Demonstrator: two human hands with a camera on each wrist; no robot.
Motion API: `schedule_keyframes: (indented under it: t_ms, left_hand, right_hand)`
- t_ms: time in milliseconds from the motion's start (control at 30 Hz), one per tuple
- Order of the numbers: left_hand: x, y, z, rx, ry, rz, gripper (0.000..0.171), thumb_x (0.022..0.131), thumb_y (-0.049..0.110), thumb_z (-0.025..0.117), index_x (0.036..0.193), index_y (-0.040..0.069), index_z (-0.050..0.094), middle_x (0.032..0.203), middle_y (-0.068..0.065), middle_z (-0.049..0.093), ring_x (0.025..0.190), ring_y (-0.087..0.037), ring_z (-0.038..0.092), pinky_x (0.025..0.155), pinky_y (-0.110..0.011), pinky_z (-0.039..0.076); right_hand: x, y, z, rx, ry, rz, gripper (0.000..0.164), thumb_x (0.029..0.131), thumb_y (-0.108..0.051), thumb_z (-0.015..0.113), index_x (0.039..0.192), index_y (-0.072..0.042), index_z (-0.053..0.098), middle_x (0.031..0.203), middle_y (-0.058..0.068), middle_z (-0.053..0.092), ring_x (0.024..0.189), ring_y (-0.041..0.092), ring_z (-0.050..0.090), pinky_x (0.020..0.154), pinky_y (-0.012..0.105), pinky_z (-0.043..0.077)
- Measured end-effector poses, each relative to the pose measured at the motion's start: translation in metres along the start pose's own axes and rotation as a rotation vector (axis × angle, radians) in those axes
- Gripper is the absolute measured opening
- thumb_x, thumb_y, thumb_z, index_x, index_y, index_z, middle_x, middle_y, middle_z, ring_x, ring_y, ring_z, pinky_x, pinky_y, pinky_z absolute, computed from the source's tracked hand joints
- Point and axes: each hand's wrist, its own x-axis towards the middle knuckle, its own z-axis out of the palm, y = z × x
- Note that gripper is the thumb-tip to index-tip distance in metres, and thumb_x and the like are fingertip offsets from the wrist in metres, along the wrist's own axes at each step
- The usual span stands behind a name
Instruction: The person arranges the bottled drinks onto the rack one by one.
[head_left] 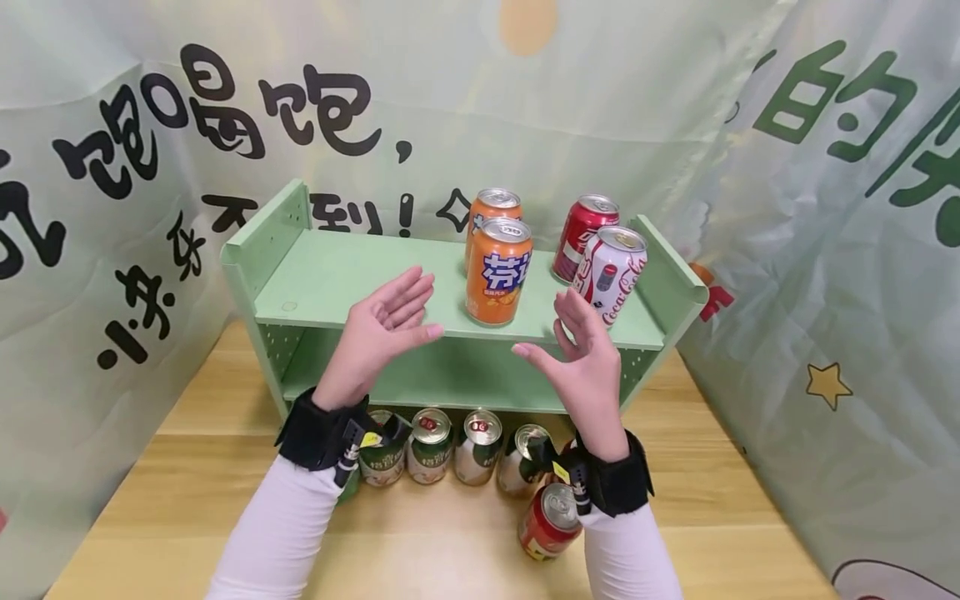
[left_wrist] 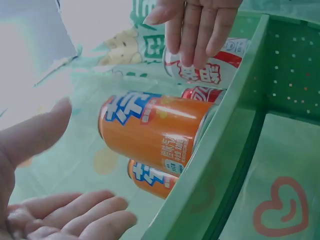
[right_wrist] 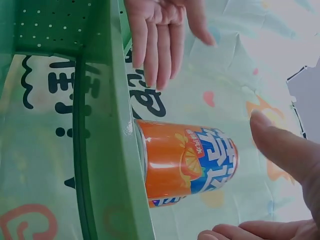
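The left hand and right hand are hanging in the air, fingers straight, thumbs spread apart. Two orange ones are standing on the green shelf: the front orange can just past and between the hands, the back orange can behind it. One white can and one red can are standing past the right hand. At least four green-and-white cans are sitting lower than the hands on the tabletop.
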Motion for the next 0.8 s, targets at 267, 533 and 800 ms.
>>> schedule_keyframes:
  t_ms: [267,533,800]
  left_hand:
    - [-0.019,-0.019,0.009,0.074,-0.103,-0.005,0.085,0.073,0.008,0.079,0.145,0.007,0.034,0.145,-0.010,0.044,0.131,-0.020,0.045,0.105,-0.031,0.039]
    - [-0.037,-0.063,0.030,0.063,-0.131,-0.047,0.083,0.072,0.004,0.078,0.143,0.004,0.036,0.143,-0.012,0.045,0.130,-0.024,0.046,0.100,-0.025,0.043]
    - [-0.065,-0.086,0.049,0.128,-0.213,-0.072,0.082,0.072,0.012,0.081,0.143,0.009,0.039,0.143,-0.005,0.046,0.130,-0.019,0.046,0.103,-0.024,0.040]
  right_hand:
    - [-0.023,0.002,-0.004,0.031,-0.031,-0.007,0.082,0.069,0.010,0.077,0.141,0.002,0.038,0.138,0.020,0.048,0.128,0.024,0.048,0.101,0.025,0.043]
    - [-0.055,0.014,-0.014,-0.002,-0.050,-0.040,0.080,0.067,0.014,0.076,0.138,0.005,0.040,0.138,0.021,0.048,0.128,0.025,0.047,0.100,0.029,0.043]
    - [-0.091,0.036,-0.022,-0.024,-0.065,-0.033,0.077,0.065,0.014,0.077,0.134,0.005,0.045,0.135,0.025,0.050,0.126,0.017,0.050,0.099,0.025,0.042]
